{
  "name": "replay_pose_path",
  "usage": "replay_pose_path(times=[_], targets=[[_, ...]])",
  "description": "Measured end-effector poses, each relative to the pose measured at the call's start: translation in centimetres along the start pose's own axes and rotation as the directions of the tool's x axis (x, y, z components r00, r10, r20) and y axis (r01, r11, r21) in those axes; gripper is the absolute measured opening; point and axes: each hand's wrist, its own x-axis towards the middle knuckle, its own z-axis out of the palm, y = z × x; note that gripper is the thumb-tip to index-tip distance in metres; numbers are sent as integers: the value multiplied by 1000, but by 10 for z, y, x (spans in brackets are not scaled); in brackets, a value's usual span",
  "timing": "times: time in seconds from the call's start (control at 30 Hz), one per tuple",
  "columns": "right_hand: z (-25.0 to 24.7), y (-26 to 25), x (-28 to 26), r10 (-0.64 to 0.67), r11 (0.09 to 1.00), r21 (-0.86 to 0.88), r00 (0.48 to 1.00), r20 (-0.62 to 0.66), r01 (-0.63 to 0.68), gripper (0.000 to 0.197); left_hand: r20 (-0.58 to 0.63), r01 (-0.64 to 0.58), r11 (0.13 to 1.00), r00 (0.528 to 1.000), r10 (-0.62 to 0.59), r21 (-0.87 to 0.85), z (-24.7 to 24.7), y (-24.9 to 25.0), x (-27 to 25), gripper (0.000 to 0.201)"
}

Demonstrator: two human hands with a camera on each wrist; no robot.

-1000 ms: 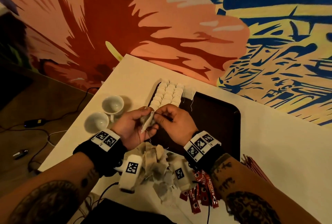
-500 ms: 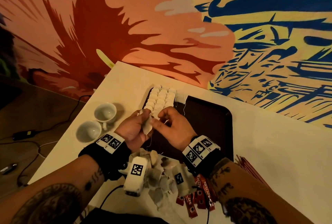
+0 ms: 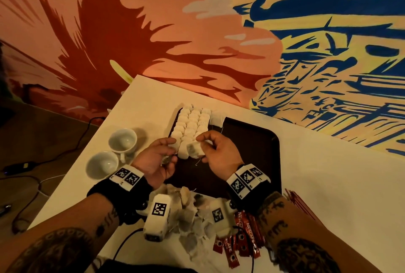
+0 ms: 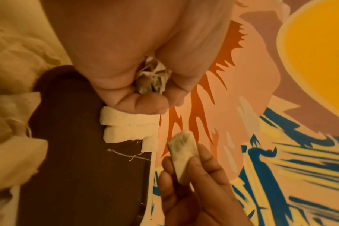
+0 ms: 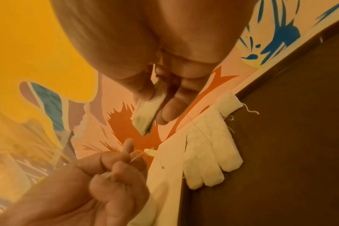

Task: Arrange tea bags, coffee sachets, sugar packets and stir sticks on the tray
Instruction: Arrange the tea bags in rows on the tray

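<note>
A dark tray [image 3: 252, 152] lies on the white table with three rows of white tea bags [image 3: 192, 123] along its left edge. My right hand [image 3: 202, 149] pinches a folded tea bag [image 3: 194, 150] at the near end of those rows; the right wrist view shows that tea bag [image 5: 147, 113] between thumb and finger. Just left of it, my left hand [image 3: 169, 152] is curled around a crumpled tea bag [image 4: 154, 76] with loose threads. A pile of loose tea bags [image 3: 190, 213] lies under my wrists, red coffee sachets [image 3: 241, 235] to its right.
Two white cups [image 3: 122, 141] stand on the table left of the tray. Red stir sticks [image 3: 300, 204] lie by my right forearm. The painted wall is close behind the table's far edge. Cables run on the floor to the left.
My hands were together on one tea bag; now they have parted. The right hand has carried the bag up to the near end of the rows.
</note>
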Motion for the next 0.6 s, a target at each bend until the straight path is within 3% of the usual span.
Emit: replay_pose_path(times=[0.13,0.23,0.33,0.47,0.53,0.6], targets=[[-9,10,4,-3,988,-156,999,54,11,21,-32,-70,976,996,78,208,-10,-10,8,8],[-2,18,4,50,974,-225,987,154,-14,21,-42,-112,906,989,141,407,-18,-13,9,13],[13,21,5,60,969,-248,972,227,-2,18,79,-155,766,988,136,624,-24,-15,5,21],[33,25,9,58,985,-172,962,267,-11,21,170,-215,481,976,136,850,-30,-16,6,16],[42,30,12,61,992,-125,967,247,-31,21,135,-194,436,977,162,879,-35,-16,11,14],[48,32,14,78,991,-123,963,257,-47,15,109,-175,456,980,167,873,-41,-15,15,14]])
